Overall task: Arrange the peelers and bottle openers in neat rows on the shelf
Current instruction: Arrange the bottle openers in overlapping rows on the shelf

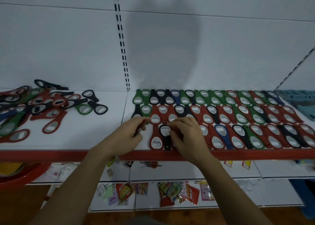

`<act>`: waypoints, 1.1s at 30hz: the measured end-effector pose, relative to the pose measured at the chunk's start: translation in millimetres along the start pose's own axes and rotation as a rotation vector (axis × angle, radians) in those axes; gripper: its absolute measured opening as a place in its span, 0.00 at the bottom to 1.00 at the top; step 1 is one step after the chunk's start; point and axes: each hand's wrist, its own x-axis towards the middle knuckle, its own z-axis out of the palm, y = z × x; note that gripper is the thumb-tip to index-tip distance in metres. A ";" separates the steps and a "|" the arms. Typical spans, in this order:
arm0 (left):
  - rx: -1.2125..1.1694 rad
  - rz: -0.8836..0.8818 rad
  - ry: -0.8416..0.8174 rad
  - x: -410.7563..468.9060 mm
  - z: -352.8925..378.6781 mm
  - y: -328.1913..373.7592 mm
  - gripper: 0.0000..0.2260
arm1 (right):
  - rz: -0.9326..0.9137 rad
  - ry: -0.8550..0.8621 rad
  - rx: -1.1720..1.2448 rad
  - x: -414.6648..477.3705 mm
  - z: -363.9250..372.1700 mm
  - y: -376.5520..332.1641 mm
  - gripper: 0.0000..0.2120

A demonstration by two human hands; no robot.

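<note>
**Shelf** (68, 139): white deck with a red front lip.

**Rows** (238, 115): three rows of openers fill the right half. They lie side by side and touching, with heads alternating front and back.

**Pile** (42, 105): loose openers lie unsorted at the left, well apart from the rows.

**Black opener** (164, 132): second from the left end of the front row. Its long axis runs front to back, with the ring head toward the wall and the narrow tail at the lip.

**End opener** (155, 139): red, touching the black one's left side. It lies the opposite way, head at the lip and tail toward the wall.

**Right hand** (187, 136): fingers curled at the black opener's right edge, covering the next piece in the row. Whether it pinches or only nudges cannot be told.

**Left hand** (129, 132): fingers curled, apparently pinching a held opener (140, 128). This one is dark red and mostly hidden, so its heading is unclear.

**Key relation:** the bare slot lies just left of the end opener, on the left hand's side, so that hand is the nearer one.

**Judgement:** to keep the pattern, the held piece should lie front to back with its head toward the wall, flush against the end opener.
</note>
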 end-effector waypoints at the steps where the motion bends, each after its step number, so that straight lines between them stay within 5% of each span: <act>1: -0.094 -0.014 0.007 -1.4 -4.1 -0.2 0.22 | 0.012 0.044 0.056 1.7 0.1 -3.6 0.09; 7: -0.427 0.051 -0.034 -1.1 -18.2 11.9 0.12 | 0.133 0.022 0.523 29.7 3.3 -44.9 0.09; 15: -0.616 -0.020 0.188 -3.3 -23.6 12.7 0.01 | 0.157 -0.026 0.710 56.0 20.8 -68.2 0.04; 23: -0.079 -0.069 0.406 -7.4 -39.7 -14.1 0.15 | 0.210 -0.125 0.401 69.1 20.2 -59.3 0.07; 28: 0.037 -0.016 0.172 -13.7 -43.3 -21.9 0.07 | 0.108 -0.304 0.145 70.6 26.8 -59.2 0.11; 33: 0.172 0.074 0.065 -17.5 -30.0 -20.2 0.11 | 0.102 -0.264 0.088 62.6 31.3 -60.1 0.12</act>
